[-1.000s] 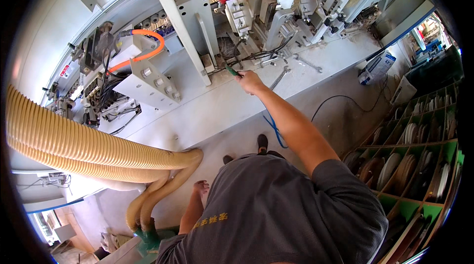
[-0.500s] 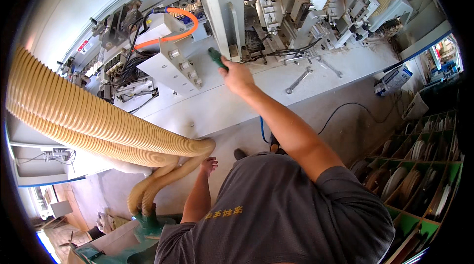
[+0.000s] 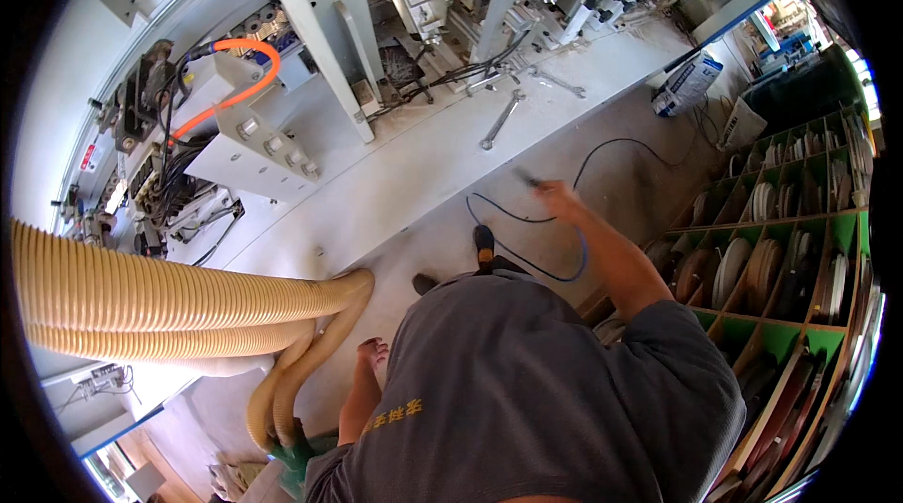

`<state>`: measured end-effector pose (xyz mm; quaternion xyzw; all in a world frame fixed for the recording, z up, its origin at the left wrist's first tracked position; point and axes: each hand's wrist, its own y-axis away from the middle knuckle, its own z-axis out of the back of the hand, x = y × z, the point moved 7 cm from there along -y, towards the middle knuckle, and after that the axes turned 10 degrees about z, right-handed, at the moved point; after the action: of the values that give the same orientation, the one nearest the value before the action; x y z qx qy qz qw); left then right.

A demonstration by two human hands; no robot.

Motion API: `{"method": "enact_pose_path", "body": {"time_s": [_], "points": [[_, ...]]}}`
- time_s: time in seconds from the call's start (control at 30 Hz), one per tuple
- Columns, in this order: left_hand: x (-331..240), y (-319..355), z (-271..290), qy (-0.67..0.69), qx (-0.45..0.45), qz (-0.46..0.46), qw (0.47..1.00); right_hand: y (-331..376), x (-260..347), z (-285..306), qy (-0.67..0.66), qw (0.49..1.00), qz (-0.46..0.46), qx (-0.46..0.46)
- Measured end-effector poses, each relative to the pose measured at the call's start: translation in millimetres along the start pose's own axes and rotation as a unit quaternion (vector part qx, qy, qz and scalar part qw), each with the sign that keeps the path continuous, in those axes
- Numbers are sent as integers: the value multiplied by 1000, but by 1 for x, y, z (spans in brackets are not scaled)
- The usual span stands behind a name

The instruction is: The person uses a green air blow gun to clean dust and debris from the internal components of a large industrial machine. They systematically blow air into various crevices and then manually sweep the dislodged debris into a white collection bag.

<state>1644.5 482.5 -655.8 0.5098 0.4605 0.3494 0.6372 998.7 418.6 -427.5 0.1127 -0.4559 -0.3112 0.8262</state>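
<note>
My right hand (image 3: 559, 200) is out in front over the floor, just off the front edge of the machine bed (image 3: 376, 185). Its fingers are closed round a short, dark green tool (image 3: 529, 178), whose blurred end points toward the bed; its exact kind does not show. Low at my side, my left hand (image 3: 373, 351) hangs beside the beige ribbed hoses (image 3: 188, 301), fingers loosely bent and apart, nothing visible in them. Two metal wrenches lie on the bed, the nearer wrench (image 3: 503, 119) being closest to my right hand.
Clamps and motor units (image 3: 423, 0) line the bed's back, with an orange hose (image 3: 246, 45) at left. A blue air line (image 3: 527, 263) loops over the floor by my feet. Wooden racks (image 3: 752, 221) full of coiled strips stand at right, below a white bag (image 3: 687, 85).
My right hand has come back from above the machine bed to over the floor, still gripping the green tool. The view has turned rightward; my left hand stays low at my side.
</note>
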Motion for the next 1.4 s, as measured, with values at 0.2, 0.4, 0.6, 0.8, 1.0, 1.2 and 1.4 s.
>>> {"method": "enact_pose_path", "body": {"time_s": [0.2,0.4,0.6,0.8,1.0,1.2,1.4], "points": [[-7,-35,13,122,57,61,989,4,-116,153,-450,827,-126,-313],[-100,-24,-10,148,123,9,981,15,-34,108,-266,939,-76,-203],[-148,6,-50,47,68,-39,996,21,76,44,-101,991,67,-49],[-116,-5,-46,15,51,7,999,-8,158,7,27,924,361,-124],[-49,-10,0,57,44,11,997,-31,313,-9,-39,889,437,-131],[-36,7,14,73,2,3,997,-79,385,13,-32,863,440,-245],[-2,-14,9,88,9,-8,996,-128,380,8,-127,921,334,-153]]}}
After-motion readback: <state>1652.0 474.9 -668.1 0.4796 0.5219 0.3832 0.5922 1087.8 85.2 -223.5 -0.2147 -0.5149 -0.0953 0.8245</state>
